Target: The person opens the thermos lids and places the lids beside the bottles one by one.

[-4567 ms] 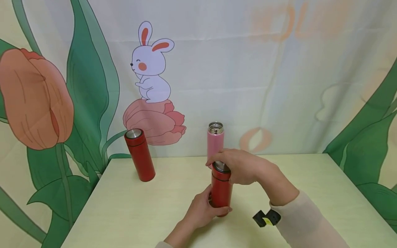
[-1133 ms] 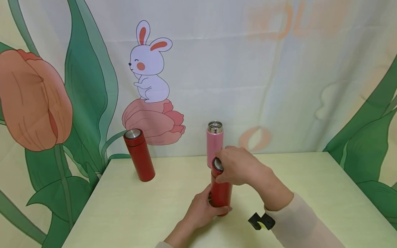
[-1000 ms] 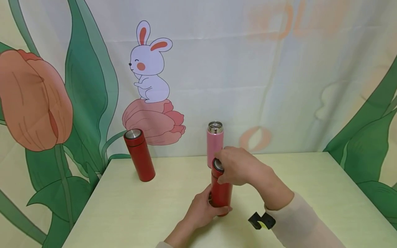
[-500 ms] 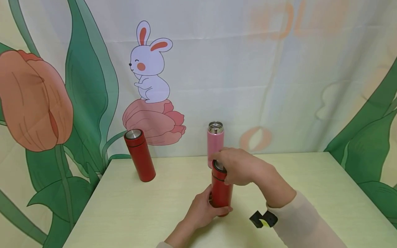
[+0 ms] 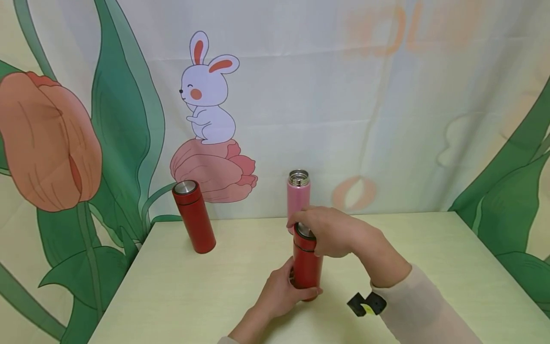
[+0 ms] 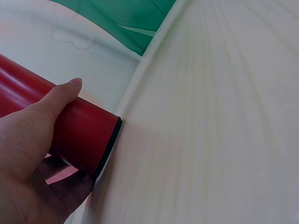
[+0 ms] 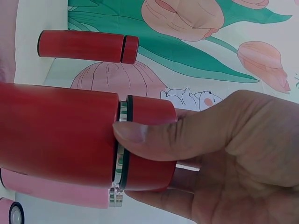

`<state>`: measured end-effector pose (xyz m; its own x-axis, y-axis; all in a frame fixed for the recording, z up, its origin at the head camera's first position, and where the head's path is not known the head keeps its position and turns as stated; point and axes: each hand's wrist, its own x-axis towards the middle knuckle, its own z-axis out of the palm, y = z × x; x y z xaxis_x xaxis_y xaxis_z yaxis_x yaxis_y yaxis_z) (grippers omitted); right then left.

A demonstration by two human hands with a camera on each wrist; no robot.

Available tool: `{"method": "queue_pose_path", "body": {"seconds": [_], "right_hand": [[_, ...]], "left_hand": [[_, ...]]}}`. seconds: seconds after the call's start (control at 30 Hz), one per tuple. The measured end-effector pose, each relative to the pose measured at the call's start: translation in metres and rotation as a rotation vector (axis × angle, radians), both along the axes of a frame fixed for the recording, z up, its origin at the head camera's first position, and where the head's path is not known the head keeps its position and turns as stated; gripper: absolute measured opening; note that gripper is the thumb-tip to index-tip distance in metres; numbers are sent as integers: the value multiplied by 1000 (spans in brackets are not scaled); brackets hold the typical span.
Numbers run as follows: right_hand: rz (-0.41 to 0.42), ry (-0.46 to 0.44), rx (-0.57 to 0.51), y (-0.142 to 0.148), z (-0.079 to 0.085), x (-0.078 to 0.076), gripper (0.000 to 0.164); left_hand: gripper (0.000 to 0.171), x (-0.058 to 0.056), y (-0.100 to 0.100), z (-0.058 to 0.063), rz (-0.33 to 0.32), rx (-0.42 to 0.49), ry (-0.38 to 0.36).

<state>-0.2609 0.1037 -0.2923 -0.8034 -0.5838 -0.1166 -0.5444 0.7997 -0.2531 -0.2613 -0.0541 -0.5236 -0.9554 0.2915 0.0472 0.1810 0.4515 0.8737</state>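
A red thermos (image 5: 307, 270) stands upright near the table's middle. My left hand (image 5: 277, 292) grips its lower body; in the left wrist view the thumb lies across the red side, just above the black base rim. From above, my right hand (image 5: 337, 231) holds the thermos lid (image 5: 304, 244), which has a silver top. The right wrist view shows the thumb on the lid's (image 7: 152, 172) edge, and a strip of shiny metal neck (image 7: 119, 165) between lid and body. Right behind stands a pink thermos (image 5: 298, 198) without a lid, its metal mouth uncovered.
Another red thermos (image 5: 196, 222), lid on, stands at the table's back left. At the lower left of the right wrist view lies a pink piece (image 7: 4, 212) with a black ring and silver disc, partly cut off. A printed curtain (image 5: 275, 119) hangs behind the pale table (image 5: 180, 296).
Over the last second my right hand has turned about the lid, its thumb side shifting right and slightly down. My left hand stays around the thermos body, and the other thermoses have not moved.
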Motion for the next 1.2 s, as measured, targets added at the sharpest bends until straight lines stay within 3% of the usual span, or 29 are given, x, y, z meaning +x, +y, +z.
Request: {"method": "queue_pose_path", "body": {"seconds": [0.5,0.77,1.2], "right_hand": [[71,13,-8,4,-1,-4,63],[40,-51,-35,5,7,-4,67],[40,-44,-74,10,11,-2,63]], "left_hand": [[71,-2,0,-1,5,6,-25],[73,-2,0,0,-2,8,-33],[75,-2,1,1,10,18,-76]]}}
